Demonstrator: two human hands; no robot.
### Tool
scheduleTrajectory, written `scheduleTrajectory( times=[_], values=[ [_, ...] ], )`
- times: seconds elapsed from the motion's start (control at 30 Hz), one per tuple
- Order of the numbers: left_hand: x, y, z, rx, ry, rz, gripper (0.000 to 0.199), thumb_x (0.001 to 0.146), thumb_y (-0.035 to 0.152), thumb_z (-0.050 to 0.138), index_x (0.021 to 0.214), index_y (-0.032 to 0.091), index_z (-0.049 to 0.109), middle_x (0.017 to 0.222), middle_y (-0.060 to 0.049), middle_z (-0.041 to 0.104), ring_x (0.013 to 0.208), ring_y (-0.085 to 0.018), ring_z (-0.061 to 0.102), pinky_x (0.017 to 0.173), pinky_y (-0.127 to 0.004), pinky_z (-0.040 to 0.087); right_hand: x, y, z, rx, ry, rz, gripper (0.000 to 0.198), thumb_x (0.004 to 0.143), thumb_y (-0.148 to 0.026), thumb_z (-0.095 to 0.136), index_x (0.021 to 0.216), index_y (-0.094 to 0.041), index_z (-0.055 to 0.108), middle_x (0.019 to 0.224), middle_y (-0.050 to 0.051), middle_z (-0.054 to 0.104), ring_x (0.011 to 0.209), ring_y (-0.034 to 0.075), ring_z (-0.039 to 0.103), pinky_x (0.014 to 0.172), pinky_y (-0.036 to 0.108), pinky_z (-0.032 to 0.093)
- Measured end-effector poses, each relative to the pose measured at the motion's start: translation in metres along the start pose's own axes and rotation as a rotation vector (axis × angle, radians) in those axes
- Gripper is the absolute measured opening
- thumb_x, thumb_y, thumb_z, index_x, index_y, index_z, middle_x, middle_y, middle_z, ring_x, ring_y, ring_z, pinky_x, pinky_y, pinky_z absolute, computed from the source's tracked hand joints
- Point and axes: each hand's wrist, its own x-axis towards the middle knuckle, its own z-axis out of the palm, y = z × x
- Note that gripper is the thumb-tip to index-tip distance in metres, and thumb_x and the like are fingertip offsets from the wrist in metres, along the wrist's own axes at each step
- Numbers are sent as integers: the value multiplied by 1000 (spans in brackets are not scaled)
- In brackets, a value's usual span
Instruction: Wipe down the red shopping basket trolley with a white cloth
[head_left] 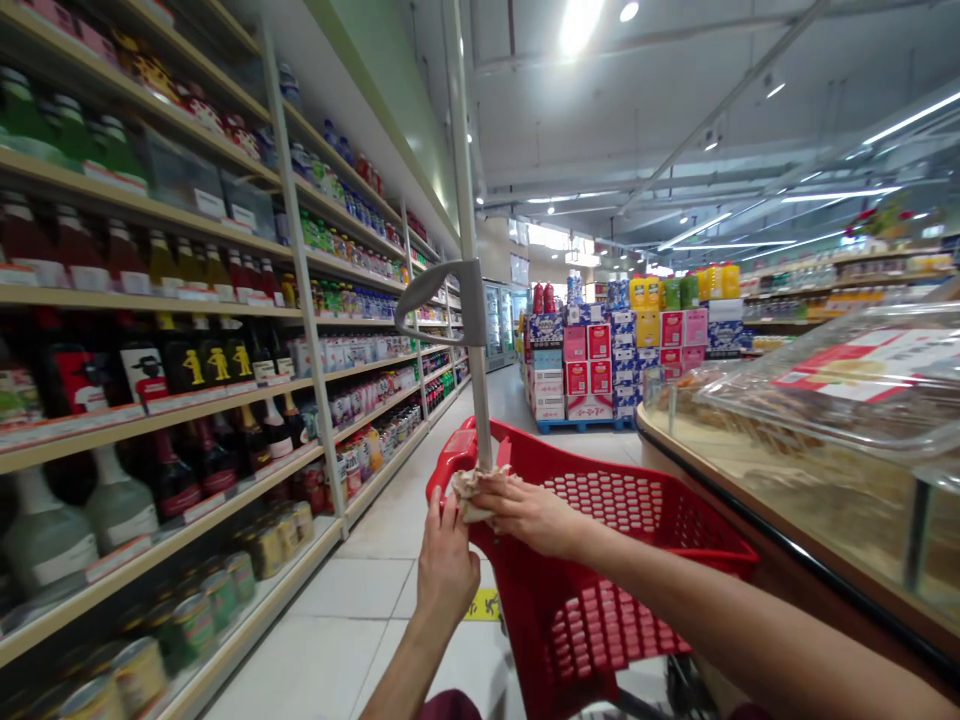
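Observation:
A red plastic shopping cart [540, 600] with perforated sides stands in front of me. From its near end rises a tall metal pole [466, 200], with a grey loop grip [442, 305] partway up. My right hand [536, 515] presses a crumpled, pale, stained cloth [480, 485] against the cart's rim around the pole's base. My left hand [448, 560] holds the near left corner by the red handle [452, 460], its fingertips touching the cloth's edge. Its palm side is hidden.
Shelves [165, 405] of bottles and cans line the left side. On the right stands a display counter [795, 500] with clear packaged food [847, 370]. Ahead, stacked drink cartons [589, 365] rest on a blue pallet [581, 425]. A tiled aisle [360, 590] runs alongside the shelves.

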Motion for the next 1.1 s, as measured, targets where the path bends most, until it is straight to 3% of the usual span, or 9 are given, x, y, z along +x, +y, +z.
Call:
scheduleTrajectory(
  times=[0.2, 0.27, 0.37, 0.5, 0.57, 0.63, 0.83, 1.0, 1.1],
  values=[
    [2, 0, -2, 25, -17, 23, 62, 59, -1, 39, 120, 14, 41, 130, -10, 38, 130, -27, 12, 100, -45, 34, 32, 19, -21, -11, 229, 183, 31, 88, -14, 35, 112, -13, 54, 128, 8, 45, 130, 16, 14, 107, 38, 22],
    [2, 0, -3, 31, -43, 28, 60, 60, 0, 40, 118, 13, 42, 130, -10, 38, 130, -27, 12, 101, -45, 32, 27, 13, -17, 26, 194, 177, 32, 87, -13, 36, 113, -12, 54, 128, 8, 46, 129, 16, 18, 108, 36, 22],
    [3, 1, -2, 33, -49, 21, 56, 61, 1, 41, 116, 10, 44, 128, -13, 41, 130, -28, 13, 102, -45, 31, -16, -30, 16, 99, 69, 191, 33, 87, -12, 35, 116, -12, 51, 128, 7, 46, 125, 16, 28, 107, 32, 25],
    [3, 2, -3, 38, -45, 5, 56, 63, 3, 43, 118, 10, 43, 129, -12, 40, 130, -28, 14, 103, -44, 30, -101, -105, 80, 165, -4, 377, 29, 88, -15, 35, 105, -15, 59, 110, 5, 60, 113, 13, 46, 98, 24, 38],
    [3, 2, -3, 50, -50, 9, 58, 62, 3, 43, 120, 12, 42, 130, -11, 39, 130, -27, 14, 103, -44, 30, -126, -125, 94, 175, -17, 419, 30, 88, -17, 36, 97, -20, 63, 101, 2, 65, 105, 13, 53, 92, 22, 43],
    [4, 2, -2, 67, -53, 19, 58, 62, 3, 42, 120, 12, 42, 130, -11, 40, 130, -27, 14, 103, -44, 30, -130, -125, 88, 183, 22, 457, 30, 88, -16, 35, 99, -21, 63, 102, 1, 65, 106, 13, 53, 93, 23, 43],
    [5, 3, 1, 81, -22, 28, 54, 64, 7, 44, 118, 11, 43, 130, -12, 39, 130, -28, 11, 105, -45, 25, -92, -76, 40, 116, 258, 618, 37, 87, -10, 31, 118, -16, 51, 122, 7, 51, 125, 17, 28, 103, 38, 31],
    [6, 2, 0, 120, -35, 72, 51, 67, 9, 42, 118, 13, 41, 129, -12, 40, 130, -28, 12, 104, -45, 26, -135, -100, 61, 156, 138, 589, 32, 89, -16, 32, 104, -16, 61, 110, 5, 61, 115, 13, 44, 97, 26, 39],
    [6, 2, 2, 136, -11, 78, 48, 68, 10, 42, 116, 10, 42, 127, -15, 40, 130, -29, 13, 105, -45, 25, -153, -103, 55, 151, 146, 612, 33, 89, -16, 31, 105, -17, 60, 108, 5, 62, 113, 12, 46, 95, 26, 41]
  ],
)
